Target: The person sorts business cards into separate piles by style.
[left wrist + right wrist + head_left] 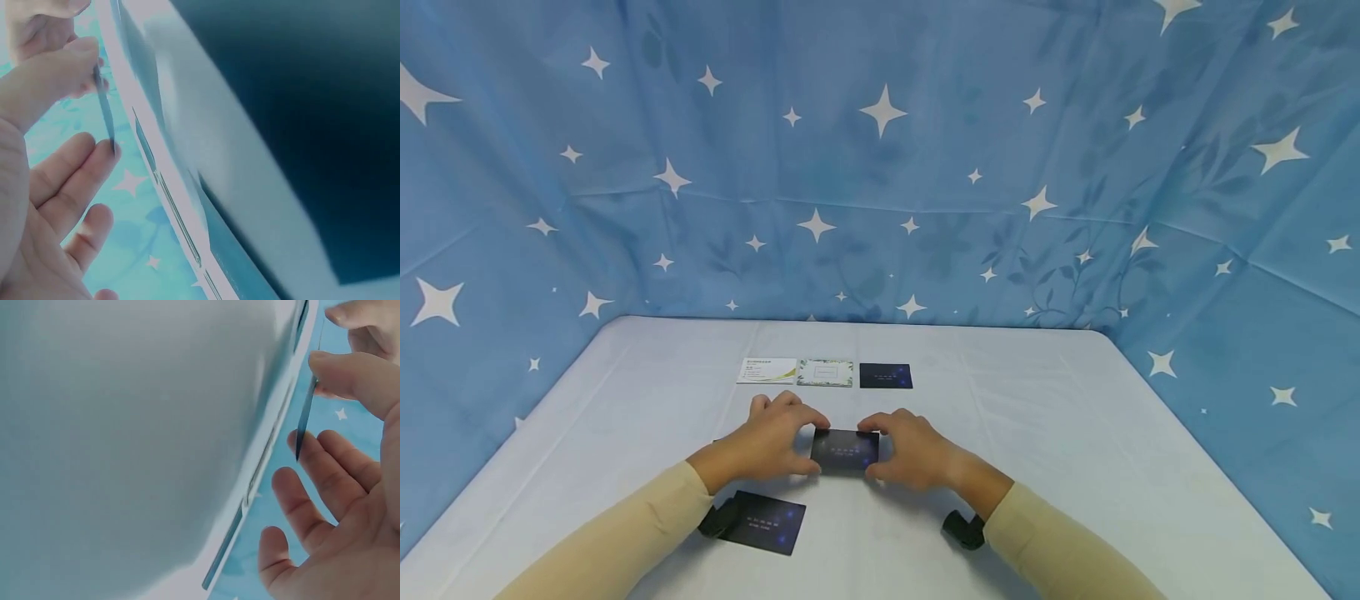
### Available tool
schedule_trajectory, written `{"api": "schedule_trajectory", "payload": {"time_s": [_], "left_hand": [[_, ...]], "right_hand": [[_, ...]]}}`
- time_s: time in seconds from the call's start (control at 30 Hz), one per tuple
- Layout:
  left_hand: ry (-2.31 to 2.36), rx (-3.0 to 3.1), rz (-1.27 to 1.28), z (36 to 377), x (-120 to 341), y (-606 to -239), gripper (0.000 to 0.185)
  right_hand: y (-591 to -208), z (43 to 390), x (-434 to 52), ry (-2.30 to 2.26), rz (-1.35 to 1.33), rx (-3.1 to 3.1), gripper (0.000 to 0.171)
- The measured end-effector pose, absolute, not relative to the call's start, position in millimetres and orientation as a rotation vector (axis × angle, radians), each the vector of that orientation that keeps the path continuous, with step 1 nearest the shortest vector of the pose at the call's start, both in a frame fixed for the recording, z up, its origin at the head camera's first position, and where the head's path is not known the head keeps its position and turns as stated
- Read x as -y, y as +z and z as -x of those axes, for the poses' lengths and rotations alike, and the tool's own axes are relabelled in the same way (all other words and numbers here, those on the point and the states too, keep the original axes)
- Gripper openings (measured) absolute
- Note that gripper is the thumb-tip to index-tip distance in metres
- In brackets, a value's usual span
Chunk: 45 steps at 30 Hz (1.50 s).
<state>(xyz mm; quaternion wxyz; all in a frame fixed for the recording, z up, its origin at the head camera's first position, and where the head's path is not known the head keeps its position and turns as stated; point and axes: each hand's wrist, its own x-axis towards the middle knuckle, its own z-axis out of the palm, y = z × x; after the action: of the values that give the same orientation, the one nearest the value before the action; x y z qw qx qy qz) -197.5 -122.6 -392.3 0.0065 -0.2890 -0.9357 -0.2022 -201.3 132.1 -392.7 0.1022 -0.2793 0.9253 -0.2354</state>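
A dark card [844, 450] with small pale print and blue spots is held by its two short ends above the white table, between both hands. My left hand [775, 437] pinches its left end between thumb and fingertips; edge-on, the card [105, 112] appears as a thin dark strip in the left wrist view. At the opposite end, my right hand [917, 450] grips it the same way, and the right wrist view shows the card [306, 415] between thumb and fingertip. Another dark card [767, 523] lies tilted on the table near the left forearm.
Along the far part of the table [1037, 400], a white card [767, 371] with a yellow-green curve, a leaf-bordered card [825, 372] and a dark card [886, 376] lie in a row. A blue star-patterned curtain [880, 167] hangs behind. Black wrist devices [964, 530] hang under the forearms.
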Motion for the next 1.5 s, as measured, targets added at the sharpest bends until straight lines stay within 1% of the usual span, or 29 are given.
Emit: {"api": "schedule_trajectory", "payload": {"time_s": [0.2, 0.4, 0.57, 0.73, 1.0, 1.2, 1.5], "left_hand": [[-0.712, 2.944, 0.816, 209.4, 115.0, -390.9, 0.047], [-0.742, 2.920, 0.781, 233.6, 98.2, -385.9, 0.049], [-0.751, 2.969, 0.714, 256.7, 82.8, -379.4, 0.051], [-0.759, 2.996, 0.660, 277.7, 69.3, -376.3, 0.049], [-0.719, 3.045, 0.604, 305.1, 51.5, -379.3, 0.050], [-0.719, 3.099, 0.522, 317.2, 44.9, -385.9, 0.049], [-0.670, 3.164, 0.469, 324.9, 39.3, -392.5, 0.050]], "right_hand": [[-388.0, 210.1, -142.3, -0.779, 0.803, -2.769, 0.056], [-382.8, 223.9, -157.9, -0.859, 0.722, -2.852, 0.053], [-379.2, 243.5, -168.3, -0.842, 0.654, -2.913, 0.051], [-377.5, 264.1, -174.3, -0.793, 0.604, -2.934, 0.051], [-379.3, 297.6, -180.3, -0.717, 0.574, -2.904, 0.054], [-385.9, 315.5, -180.8, -0.709, 0.531, -2.840, 0.056], [-396.8, 328.8, -176.9, -0.683, 0.485, -2.812, 0.054]]}}
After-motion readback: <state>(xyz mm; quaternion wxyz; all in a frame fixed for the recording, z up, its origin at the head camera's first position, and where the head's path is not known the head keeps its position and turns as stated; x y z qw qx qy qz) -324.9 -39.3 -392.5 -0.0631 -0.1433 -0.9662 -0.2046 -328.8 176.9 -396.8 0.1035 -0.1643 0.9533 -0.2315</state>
